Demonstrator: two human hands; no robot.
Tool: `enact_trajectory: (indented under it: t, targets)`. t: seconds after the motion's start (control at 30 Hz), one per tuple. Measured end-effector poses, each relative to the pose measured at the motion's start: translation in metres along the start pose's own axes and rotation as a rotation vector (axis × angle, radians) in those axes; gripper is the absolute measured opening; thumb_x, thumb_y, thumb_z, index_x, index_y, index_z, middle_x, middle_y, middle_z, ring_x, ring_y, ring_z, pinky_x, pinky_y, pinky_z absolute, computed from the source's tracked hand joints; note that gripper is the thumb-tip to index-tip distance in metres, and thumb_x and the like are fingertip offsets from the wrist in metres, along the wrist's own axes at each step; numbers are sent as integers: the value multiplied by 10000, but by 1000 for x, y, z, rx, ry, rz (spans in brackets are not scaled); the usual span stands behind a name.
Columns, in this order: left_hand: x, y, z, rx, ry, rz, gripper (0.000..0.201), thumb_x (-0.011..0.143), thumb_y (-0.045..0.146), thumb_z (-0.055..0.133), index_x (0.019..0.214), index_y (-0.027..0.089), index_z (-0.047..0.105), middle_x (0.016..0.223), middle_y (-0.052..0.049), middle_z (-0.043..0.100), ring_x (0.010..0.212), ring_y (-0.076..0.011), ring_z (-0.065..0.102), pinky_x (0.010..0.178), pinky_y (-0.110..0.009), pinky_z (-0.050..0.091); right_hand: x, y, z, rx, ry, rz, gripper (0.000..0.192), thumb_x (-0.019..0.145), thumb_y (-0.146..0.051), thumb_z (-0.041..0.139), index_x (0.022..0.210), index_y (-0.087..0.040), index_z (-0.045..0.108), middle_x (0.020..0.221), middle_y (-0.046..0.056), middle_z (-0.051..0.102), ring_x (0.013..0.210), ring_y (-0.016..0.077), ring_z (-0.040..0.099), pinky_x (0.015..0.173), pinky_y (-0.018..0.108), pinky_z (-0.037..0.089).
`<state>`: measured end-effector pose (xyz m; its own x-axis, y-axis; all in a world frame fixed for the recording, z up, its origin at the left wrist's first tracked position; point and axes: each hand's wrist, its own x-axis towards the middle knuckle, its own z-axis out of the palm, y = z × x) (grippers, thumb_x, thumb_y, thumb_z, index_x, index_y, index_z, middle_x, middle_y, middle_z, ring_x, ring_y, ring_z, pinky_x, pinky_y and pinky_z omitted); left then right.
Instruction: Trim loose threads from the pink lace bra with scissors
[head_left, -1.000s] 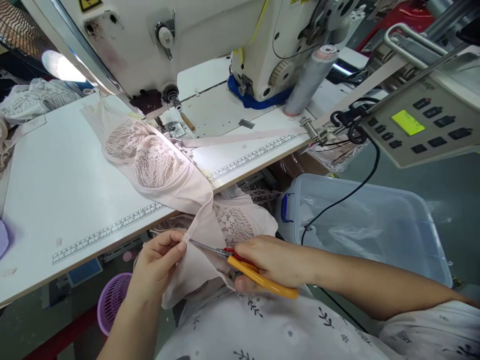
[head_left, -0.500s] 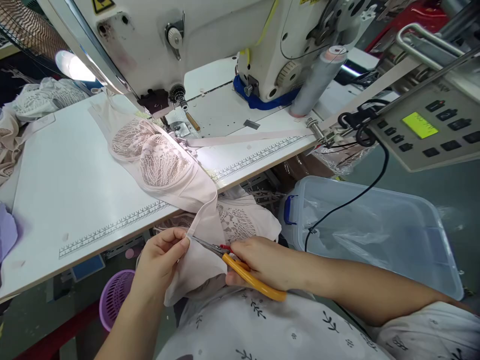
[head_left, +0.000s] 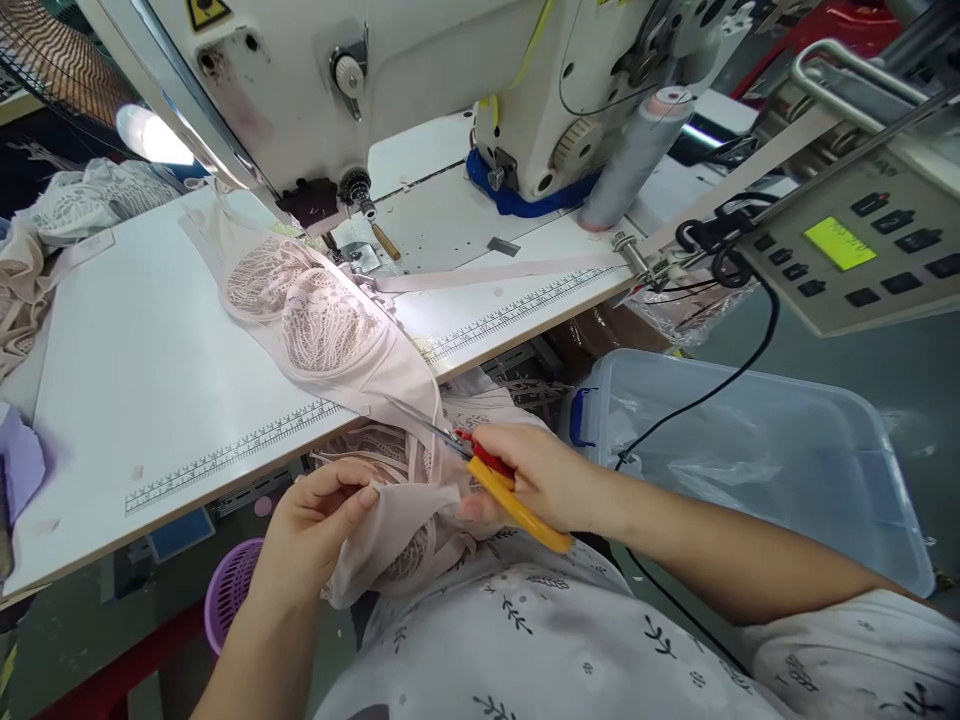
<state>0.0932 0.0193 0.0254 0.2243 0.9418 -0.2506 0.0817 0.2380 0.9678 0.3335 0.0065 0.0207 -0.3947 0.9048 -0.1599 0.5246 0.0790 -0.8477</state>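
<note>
Left hand (head_left: 315, 530) pinches pink fabric (head_left: 397, 520) at lap level, fingers closed on its edge. Right hand (head_left: 540, 480) grips scissors (head_left: 480, 465), yellow and red handles in the fist, blades pointing up-left toward the lace bra (head_left: 315, 315). Bra lies on the table (head_left: 135, 370) above both hands, under the sewing machine (head_left: 390, 70). Plastic bin (head_left: 750, 450) sits right of right hand; purple basket (head_left: 229, 600) below left hand.

We see soft matt pink cloth with openwork lace in the bra (head_left: 315, 320), bright metal blades and glossy yellow plastic grips on the scissors (head_left: 487, 470), and a smooth white table (head_left: 127, 370).
</note>
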Motion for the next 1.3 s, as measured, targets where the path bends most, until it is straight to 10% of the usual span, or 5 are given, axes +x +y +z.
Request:
enact_trajectory:
  t: [0.63,0.83,1.03,1.3]
  targets:
    - [-19,12,16,15,-33,92,189,759,233,695,938,248,635,807,-20,681,756,-167,643,714,-265,534,40,-34,15,251,-204,-241,267,673,-332,619,638,-187,398,617,-49,426,551,90,371,501,208,341]
    - [-22,4,-15,619,-98,199,160,788,209,606,935,248,653,904,-48,689,789,-193,633,670,-218,477,15,-31,-16,144,77,-338,175,665,-181,535,616,-196,367,589,-40,391,543,95,355,513,222,330]
    - [-22,-12,-45,850,-111,289,131,787,297,591,888,254,662,795,-36,701,684,-202,634,590,-206,448,-17,-11,-43,5,327,-63,182,751,-296,521,640,-202,412,601,-17,419,531,115,388,499,249,338]
    - [-19,15,-16,960,-256,347,170,848,285,484,778,220,625,697,-27,667,627,-195,605,552,-249,418,-19,13,-33,-278,560,59,189,774,-314,568,660,-198,471,609,2,479,537,131,422,492,254,356]
